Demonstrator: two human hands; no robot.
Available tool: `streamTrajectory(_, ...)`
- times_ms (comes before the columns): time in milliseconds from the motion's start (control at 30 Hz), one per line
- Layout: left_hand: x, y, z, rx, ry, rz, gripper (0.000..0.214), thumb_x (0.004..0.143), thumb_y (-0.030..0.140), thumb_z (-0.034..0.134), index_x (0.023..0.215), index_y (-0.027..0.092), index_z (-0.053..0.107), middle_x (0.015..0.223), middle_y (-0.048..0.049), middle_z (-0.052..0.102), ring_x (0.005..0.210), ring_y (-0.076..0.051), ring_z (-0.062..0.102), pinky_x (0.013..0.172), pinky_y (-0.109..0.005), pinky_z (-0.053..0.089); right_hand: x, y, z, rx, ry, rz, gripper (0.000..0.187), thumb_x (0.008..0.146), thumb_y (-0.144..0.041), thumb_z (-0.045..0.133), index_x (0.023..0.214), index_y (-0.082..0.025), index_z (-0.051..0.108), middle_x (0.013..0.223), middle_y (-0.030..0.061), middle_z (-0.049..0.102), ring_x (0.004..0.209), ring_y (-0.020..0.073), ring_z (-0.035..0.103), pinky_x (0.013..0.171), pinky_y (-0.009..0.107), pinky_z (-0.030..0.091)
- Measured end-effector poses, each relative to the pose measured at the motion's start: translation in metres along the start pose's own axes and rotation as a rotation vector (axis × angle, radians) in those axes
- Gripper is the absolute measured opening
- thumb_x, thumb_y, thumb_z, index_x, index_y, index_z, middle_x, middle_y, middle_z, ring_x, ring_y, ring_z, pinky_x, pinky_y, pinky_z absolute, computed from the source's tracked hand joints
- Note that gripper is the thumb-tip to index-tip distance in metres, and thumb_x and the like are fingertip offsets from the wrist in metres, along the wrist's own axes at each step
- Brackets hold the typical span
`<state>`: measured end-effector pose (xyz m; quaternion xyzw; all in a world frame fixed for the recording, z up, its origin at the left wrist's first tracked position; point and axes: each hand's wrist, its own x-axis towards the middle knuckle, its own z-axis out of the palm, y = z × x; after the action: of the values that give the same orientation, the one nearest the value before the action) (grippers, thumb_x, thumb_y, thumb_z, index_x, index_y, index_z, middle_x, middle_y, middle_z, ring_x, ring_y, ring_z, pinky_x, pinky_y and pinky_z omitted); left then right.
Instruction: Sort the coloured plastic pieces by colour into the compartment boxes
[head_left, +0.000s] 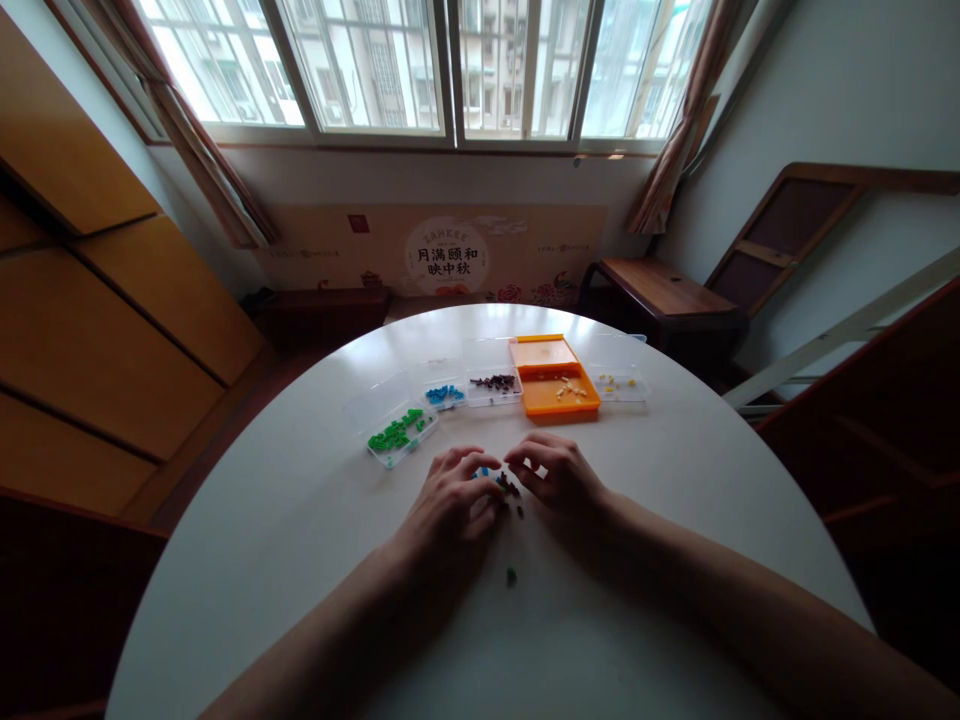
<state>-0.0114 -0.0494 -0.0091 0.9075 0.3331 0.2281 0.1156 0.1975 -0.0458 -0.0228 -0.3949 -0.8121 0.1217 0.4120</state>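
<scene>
With fingers (471, 462) half curled on left hand (451, 492) and right hand (561, 478), cannot tell if holding anything; pinch small blocks (513, 487) softly, one by one.

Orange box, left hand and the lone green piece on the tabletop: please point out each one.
Orange box (562, 413): head view, on its front wall.
Left hand (452, 492): head view, on the back of the hand.
Lone green piece (511, 577): head view, on its middle.

Bare, slender forearms (341, 610), bare left hand (455, 495), bare right hand (561, 478)
</scene>
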Motion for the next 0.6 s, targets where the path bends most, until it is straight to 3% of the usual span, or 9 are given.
streamTrajectory(167,0.002,0.001,-0.001,-0.065,0.044,-0.044,0.013,0.085,0.019,0.057,0.088,0.024,0.068,0.110,-0.0047,0.065,0.110,-0.024,0.052,0.096,-0.043,0.040,0.000,0.001,0.000,-0.001,-0.004,-0.001,0.012,0.086,-0.017,0.056,0.082,-0.019,0.067,0.075,0.0030,0.065,0.067,0.0129,0.059,0.063,0.023,0.045)
streamTrajectory(400,0.003,-0.009,-0.001,-0.234,0.196,-0.135,0.013,0.088,0.025,0.056,0.082,0.020,0.066,0.100,-0.0062,0.066,0.100,-0.021,0.056,0.092,-0.040,0.043,-0.002,-0.002,-0.001,0.035,-0.035,-0.068,0.010,0.083,-0.017,0.061,0.091,-0.019,0.066,0.079,0.0037,0.065,0.067,0.0134,0.059,0.064,0.024,0.046)
streamTrajectory(600,0.004,-0.009,-0.001,-0.240,0.190,-0.141,0.014,0.088,0.025,0.054,0.081,0.019,0.065,0.098,-0.0065,0.066,0.099,-0.021,0.056,0.092,-0.040,0.044,-0.001,-0.007,-0.001,-0.033,-0.028,-0.179,0.007,0.088,-0.024,0.059,0.090,-0.020,0.065,0.081,0.0043,0.067,0.069,0.0135,0.059,0.065,0.024,0.046)
